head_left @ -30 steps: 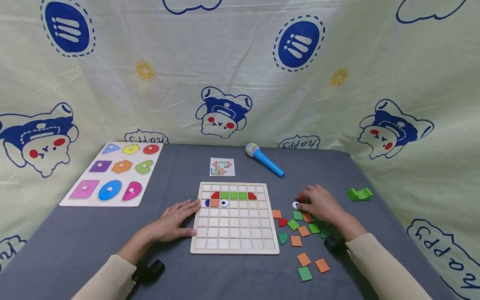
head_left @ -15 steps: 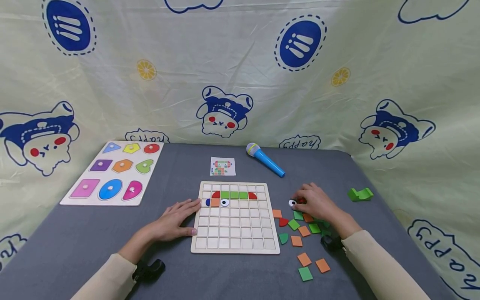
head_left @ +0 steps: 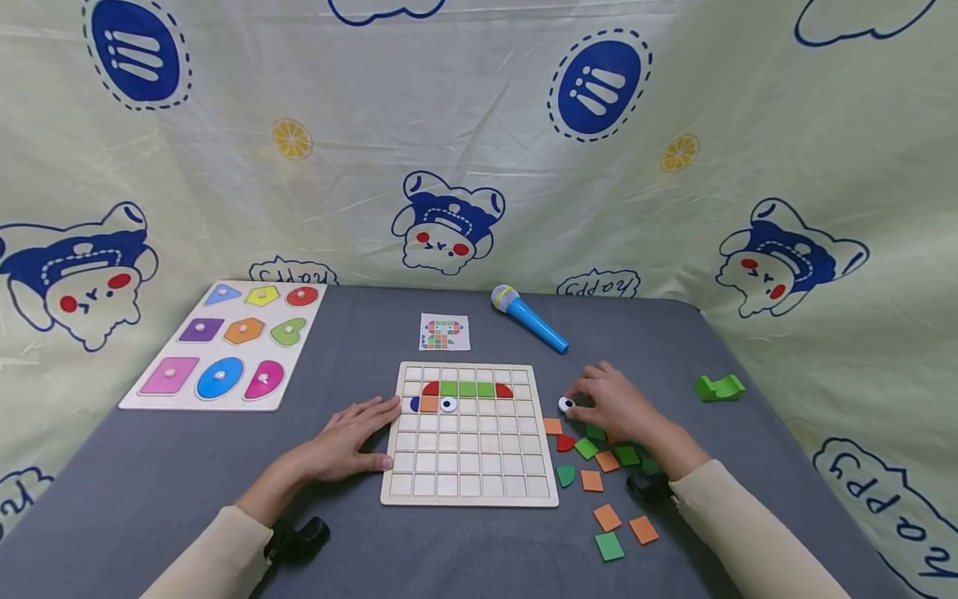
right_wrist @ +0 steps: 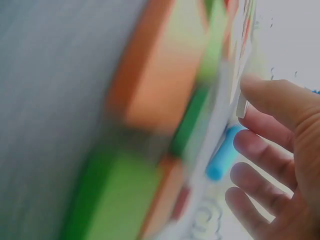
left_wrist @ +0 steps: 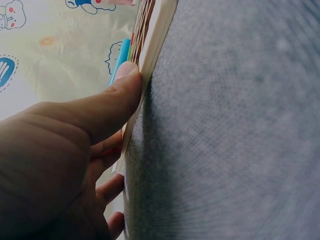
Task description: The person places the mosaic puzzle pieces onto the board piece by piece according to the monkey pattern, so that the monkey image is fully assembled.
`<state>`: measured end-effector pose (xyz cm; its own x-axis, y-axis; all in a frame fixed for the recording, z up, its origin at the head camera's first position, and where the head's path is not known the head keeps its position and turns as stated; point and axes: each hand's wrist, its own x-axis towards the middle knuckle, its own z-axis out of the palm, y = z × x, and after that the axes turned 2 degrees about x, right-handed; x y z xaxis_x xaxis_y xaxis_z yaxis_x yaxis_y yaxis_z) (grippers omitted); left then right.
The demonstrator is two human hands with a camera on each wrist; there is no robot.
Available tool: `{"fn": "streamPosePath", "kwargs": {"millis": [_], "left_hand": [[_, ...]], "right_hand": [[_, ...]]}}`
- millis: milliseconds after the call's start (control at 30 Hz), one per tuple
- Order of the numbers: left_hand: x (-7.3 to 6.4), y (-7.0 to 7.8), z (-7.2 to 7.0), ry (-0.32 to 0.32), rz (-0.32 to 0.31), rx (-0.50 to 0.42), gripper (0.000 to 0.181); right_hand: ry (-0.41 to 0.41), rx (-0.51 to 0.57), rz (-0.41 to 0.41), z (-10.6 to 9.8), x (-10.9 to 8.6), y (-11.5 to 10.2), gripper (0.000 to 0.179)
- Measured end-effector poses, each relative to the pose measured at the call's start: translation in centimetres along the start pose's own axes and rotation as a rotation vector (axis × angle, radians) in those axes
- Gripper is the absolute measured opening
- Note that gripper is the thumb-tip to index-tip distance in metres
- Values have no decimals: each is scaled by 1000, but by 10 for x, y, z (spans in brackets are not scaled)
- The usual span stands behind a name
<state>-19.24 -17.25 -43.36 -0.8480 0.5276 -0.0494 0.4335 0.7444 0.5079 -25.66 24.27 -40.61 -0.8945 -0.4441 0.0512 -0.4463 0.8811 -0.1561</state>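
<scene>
My right hand (head_left: 615, 406) pinches a round white eye tile (head_left: 565, 404) with a black dot between thumb and forefinger, just right of the wooden grid board (head_left: 471, 491). In the right wrist view the tile (right_wrist: 242, 106) shows edge-on at the thumb tip. My left hand (head_left: 340, 445) rests against the board's left edge, thumb and fingers stretched out; in the left wrist view the thumb (left_wrist: 131, 75) touches the board's side. On the board lie a row of green squares (head_left: 467, 390) between two red corner pieces, with a blue piece, an orange square and another eye tile (head_left: 447, 405) below.
Several loose orange and green tiles (head_left: 591, 481) and a red piece (head_left: 565, 443) lie right of the board. Behind it are a small pattern card (head_left: 445, 333) and a blue toy microphone (head_left: 535, 323). A shape puzzle (head_left: 232, 349) lies left, a green curved block (head_left: 718, 388) right.
My right hand has moved left from above the loose tiles toward the board, carrying the eye tile along. My left hand has stayed at the board's edge.
</scene>
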Motion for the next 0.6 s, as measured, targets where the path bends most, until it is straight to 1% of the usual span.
{"fn": "streamPosePath", "kwargs": {"millis": [200,300,433,600], "left_hand": [[0,-1,-1,0,-8,5,76],[0,-1,0,-2,-13,7,77],[0,0,0,-3,-11,5,77],[0,1,-1,-5,-15,3,77]], "right_hand": [[58,22,-101,2,10,-32,24],[66,41,-140,5,16,-47,23],[63,56,-146,9,24,-64,23],[59,34,-132,13,36,-81,24]]}}
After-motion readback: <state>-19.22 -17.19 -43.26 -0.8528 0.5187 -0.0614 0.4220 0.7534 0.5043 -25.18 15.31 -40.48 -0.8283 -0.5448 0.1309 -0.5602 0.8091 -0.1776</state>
